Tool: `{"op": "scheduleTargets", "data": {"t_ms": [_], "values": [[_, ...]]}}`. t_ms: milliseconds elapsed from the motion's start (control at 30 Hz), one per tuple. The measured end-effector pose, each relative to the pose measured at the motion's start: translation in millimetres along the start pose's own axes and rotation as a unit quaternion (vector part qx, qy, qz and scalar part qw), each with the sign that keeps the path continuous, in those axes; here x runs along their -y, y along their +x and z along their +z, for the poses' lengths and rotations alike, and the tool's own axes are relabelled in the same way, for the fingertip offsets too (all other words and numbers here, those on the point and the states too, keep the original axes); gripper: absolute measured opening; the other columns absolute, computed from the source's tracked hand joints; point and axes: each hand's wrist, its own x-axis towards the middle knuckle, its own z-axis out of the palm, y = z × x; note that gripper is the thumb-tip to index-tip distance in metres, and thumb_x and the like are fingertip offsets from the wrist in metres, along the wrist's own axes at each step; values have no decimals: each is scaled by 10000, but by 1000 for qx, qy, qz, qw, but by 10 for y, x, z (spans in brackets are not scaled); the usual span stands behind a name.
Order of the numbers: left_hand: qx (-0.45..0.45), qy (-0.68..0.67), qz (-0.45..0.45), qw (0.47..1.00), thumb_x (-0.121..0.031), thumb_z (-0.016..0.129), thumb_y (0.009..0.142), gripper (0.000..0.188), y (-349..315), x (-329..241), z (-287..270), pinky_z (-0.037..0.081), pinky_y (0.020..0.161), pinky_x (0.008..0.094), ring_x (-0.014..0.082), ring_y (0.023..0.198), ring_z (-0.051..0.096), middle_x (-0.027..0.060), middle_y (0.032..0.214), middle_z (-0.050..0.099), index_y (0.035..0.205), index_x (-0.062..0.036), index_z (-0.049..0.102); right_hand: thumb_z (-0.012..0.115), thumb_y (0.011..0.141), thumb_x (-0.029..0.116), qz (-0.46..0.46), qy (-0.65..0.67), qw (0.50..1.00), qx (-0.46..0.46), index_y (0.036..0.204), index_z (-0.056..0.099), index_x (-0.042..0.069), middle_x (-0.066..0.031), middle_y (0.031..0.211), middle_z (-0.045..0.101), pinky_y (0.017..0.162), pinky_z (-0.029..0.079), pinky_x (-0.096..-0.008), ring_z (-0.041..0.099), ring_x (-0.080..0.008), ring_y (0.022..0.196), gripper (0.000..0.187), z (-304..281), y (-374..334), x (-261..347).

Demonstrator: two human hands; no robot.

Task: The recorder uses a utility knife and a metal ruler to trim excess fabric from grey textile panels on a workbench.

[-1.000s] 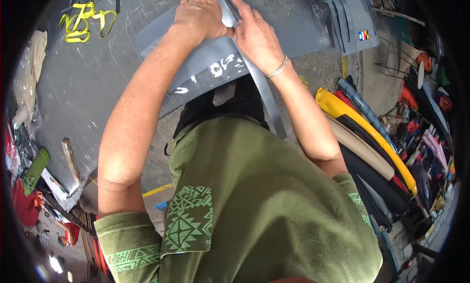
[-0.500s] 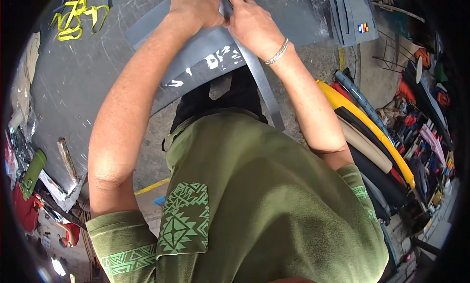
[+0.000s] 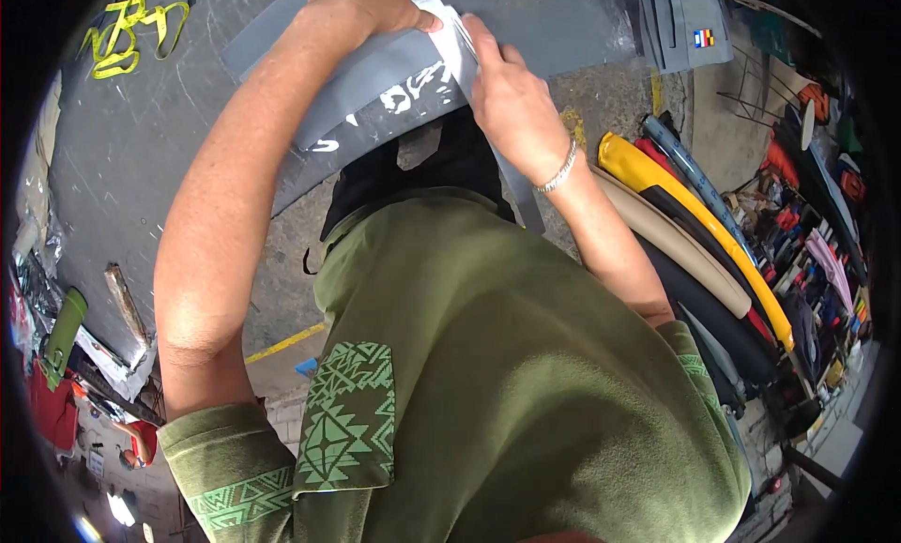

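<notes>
My left hand (image 3: 368,2) lies at the top edge over grey sheet material (image 3: 375,78), its thumb stretched onto a shiny straight metal strip (image 3: 452,50). Its other fingers are largely cut off by the picture's edge. My right hand (image 3: 516,100), with a bracelet at the wrist, is closed beside the strip around something thin that I cannot make out. That strip runs past the near edge of the dark work table (image 3: 141,158), its lower end hanging near my dark trousers. White marks (image 3: 405,94) show on the dark surface by the sheet's near edge.
A yellow tape (image 3: 131,34) lies tangled at the far left. Grey pieces (image 3: 678,22) with a small coloured patch hang over the table's right end. Yellow, beige and dark rolls (image 3: 690,238) lie at the right. At the left are a stick-like piece (image 3: 127,304) and a green roll (image 3: 64,335).
My right hand has slid toward me and to the right along the strip, away from my left hand. The left hand has shifted slightly up and left in the picture.
</notes>
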Motion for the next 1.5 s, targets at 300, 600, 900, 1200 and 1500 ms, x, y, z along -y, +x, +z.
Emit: {"op": "scheduleTargets", "data": {"t_ms": [300,600,900,1200,1500], "values": [[-4,8,1,1000,-710,747,751,1266,43,-277,-125,183,1271,484,439,1558,190,338,1634,244,1518,182,280,527,965,34,73,19,997,31,1547,341,137,-286,1204,607,762,585,-541,668,-503,863,620,33,-928,-237],[-334,-284,194,878,-629,806,719,1148,-299,215,458,182,1257,561,401,1545,242,274,1608,333,1523,66,372,792,928,276,177,204,962,-41,1040,623,24,-14,840,598,718,480,-298,532,-110,804,323,428,-1103,-548],[-283,92,-4,955,-808,634,782,1162,-896,493,571,144,1249,603,321,1565,233,159,1671,297,1578,-15,337,779,924,265,171,234,932,-216,792,572,3,-15,681,450,612,426,-290,431,-66,720,359,228,-851,-893],[-319,123,-11,940,-650,470,993,858,-262,-443,926,151,1255,580,349,1551,266,180,1647,335,1540,6,391,769,949,178,102,272,913,-285,760,543,37,58,728,495,638,390,-228,423,-42,725,327,-363,-344,-922],[-121,-195,319,920,-292,703,928,269,-624,-1274,677,455,1112,447,304,1237,621,109,1173,724,1063,-62,730,741,968,164,124,335,897,-259,816,635,32,70,753,590,662,426,-243,482,-40,731,227,-137,-505,-890]]}}
